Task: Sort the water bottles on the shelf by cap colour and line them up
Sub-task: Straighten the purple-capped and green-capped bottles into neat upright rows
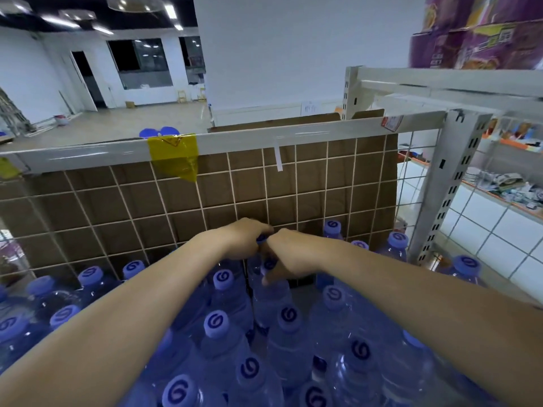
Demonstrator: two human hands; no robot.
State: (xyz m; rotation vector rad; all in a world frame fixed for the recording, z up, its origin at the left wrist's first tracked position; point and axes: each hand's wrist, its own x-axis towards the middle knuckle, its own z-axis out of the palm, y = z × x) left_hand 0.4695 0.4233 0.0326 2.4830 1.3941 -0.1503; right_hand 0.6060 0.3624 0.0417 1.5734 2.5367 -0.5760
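Note:
Several clear water bottles with light blue caps (pixel 216 321) stand packed on the shelf below me. Both arms reach over them to the back row. My left hand (pixel 246 238) curls around the top of a bottle with a darker blue cap (pixel 261 238), which peeks out between the two hands. My right hand (pixel 289 255) presses against it from the right, fingers down on the neck of a bottle (pixel 269 264) there. Whether both hands hold the same bottle is hidden by the fingers.
A white wire grid (pixel 205 198) backed by brown cardboard closes the shelf's rear, with yellow tape (pixel 173 154) on its top rail. A white perforated upright (pixel 449 183) stands at the right. Purple packages (pixel 476 33) sit on the shelf above right.

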